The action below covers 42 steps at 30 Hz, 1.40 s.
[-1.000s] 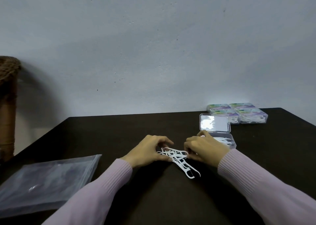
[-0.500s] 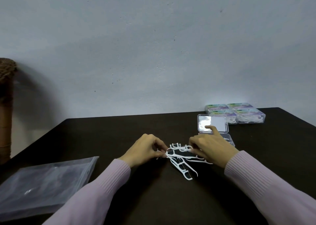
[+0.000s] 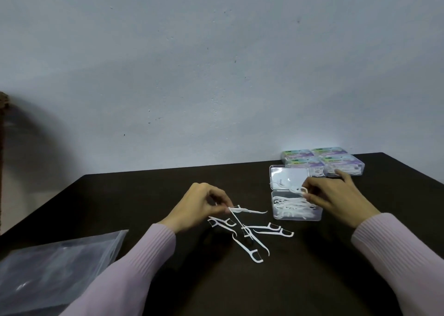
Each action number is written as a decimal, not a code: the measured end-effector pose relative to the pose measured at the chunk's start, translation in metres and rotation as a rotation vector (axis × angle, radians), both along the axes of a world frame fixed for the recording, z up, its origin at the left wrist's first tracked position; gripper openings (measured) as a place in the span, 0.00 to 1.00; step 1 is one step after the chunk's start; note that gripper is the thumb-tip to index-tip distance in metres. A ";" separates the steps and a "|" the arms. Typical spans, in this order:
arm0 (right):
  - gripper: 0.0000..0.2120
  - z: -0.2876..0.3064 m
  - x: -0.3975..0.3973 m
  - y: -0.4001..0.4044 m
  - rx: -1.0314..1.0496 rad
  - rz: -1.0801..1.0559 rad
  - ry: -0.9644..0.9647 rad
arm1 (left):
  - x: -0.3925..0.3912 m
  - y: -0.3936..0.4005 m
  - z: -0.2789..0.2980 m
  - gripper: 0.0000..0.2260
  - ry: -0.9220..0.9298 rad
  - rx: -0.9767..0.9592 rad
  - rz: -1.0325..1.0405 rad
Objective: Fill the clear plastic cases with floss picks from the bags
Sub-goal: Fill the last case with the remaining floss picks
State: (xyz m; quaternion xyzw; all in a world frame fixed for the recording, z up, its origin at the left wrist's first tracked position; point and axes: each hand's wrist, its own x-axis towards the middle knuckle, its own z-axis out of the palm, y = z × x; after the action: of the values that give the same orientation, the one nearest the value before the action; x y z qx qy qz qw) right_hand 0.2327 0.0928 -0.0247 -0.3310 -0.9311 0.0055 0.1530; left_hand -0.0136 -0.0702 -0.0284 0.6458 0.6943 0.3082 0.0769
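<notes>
On the dark table, both hands pinched thin white plastic floss picks, the left hand at centre, the right hand over the open clear plastic case right of centre, where one could snag and spill.

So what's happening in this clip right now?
A person is packing floss picks into an open clear case. The right hand holds picks over the part-filled case, while the left hand pinches one pick from the loose picks on the dark table. Four closed cases sit behind; a plastic bag lies at left.
</notes>
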 end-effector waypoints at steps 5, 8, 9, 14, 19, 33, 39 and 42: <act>0.10 0.001 0.007 0.009 0.002 -0.073 -0.058 | 0.006 0.013 0.014 0.04 -0.060 0.115 0.019; 0.10 0.003 0.008 0.011 0.049 -0.082 -0.082 | 0.014 0.025 0.015 0.05 -0.098 0.185 0.035; 0.11 0.003 0.008 0.011 0.068 -0.082 -0.095 | 0.017 0.029 0.014 0.04 -0.109 0.203 0.042; 0.12 0.001 0.005 0.012 0.113 -0.054 -0.133 | 0.034 0.050 0.008 0.04 -0.202 0.279 0.046; 0.11 -0.004 -0.002 0.010 0.144 -0.002 -0.165 | 0.048 0.069 -0.002 0.03 -0.181 0.274 0.028; 0.07 -0.009 0.004 0.015 0.054 0.064 0.028 | 0.066 0.099 -0.012 0.03 -0.235 0.234 0.006; 0.03 -0.008 0.012 0.020 -0.157 -0.009 0.168 | 0.073 0.107 -0.019 0.03 -0.172 0.173 0.004; 0.06 -0.011 0.012 0.026 -0.240 -0.052 0.225 | 0.077 0.108 -0.023 0.04 -0.156 0.145 -0.009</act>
State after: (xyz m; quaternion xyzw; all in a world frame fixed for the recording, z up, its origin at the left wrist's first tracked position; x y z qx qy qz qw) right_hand 0.2446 0.1185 -0.0360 -0.3683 -0.8918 0.1496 0.2159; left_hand 0.0630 0.0379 -0.0518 0.6268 0.6592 0.4065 0.0854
